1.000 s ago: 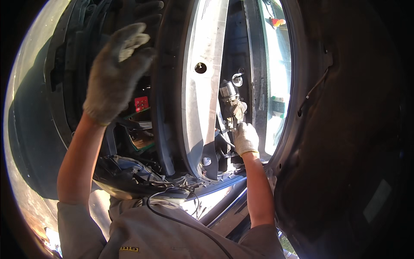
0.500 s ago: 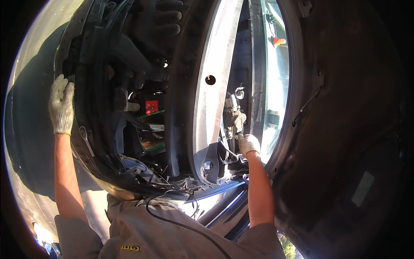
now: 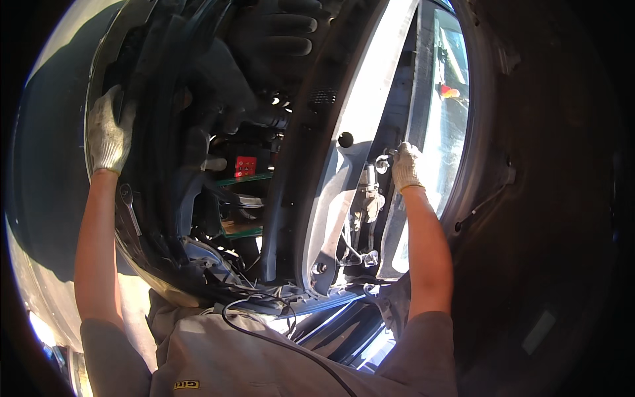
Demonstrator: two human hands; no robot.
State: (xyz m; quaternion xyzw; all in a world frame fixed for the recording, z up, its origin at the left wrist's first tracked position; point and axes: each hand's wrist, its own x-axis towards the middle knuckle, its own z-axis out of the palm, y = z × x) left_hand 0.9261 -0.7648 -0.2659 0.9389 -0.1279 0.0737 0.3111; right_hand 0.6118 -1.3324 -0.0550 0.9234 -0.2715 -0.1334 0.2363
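My left hand [image 3: 109,135], in a pale knit work glove, rests on the dark front edge of a car's engine bay with thumb and fingers apart. Just nearer to me, a ratchet wrench [image 3: 131,210] lies on the dark trim. My right hand [image 3: 407,167], gloved likewise, reaches into the trough below the windscreen [image 3: 453,132]. Its fingers curl at the trough, beyond a silvery wiper motor [image 3: 372,197] and close to a round metal pivot [image 3: 382,164]. Whatever those fingers grip is hidden. A wiper linkage arm [image 3: 354,250] runs nearer to me.
The raised bonnet [image 3: 555,198] fills the right side. A pale cowl panel [image 3: 360,86] with a round hole borders the trough. A battery with a red label [image 3: 245,167] sits deep in the bay. A black cable [image 3: 291,344] crosses my shirt.
My right hand has moved away from me, from the wiper motor's near end to beyond the motor. My left hand has slid slightly farther along the front edge. The view has shifted.
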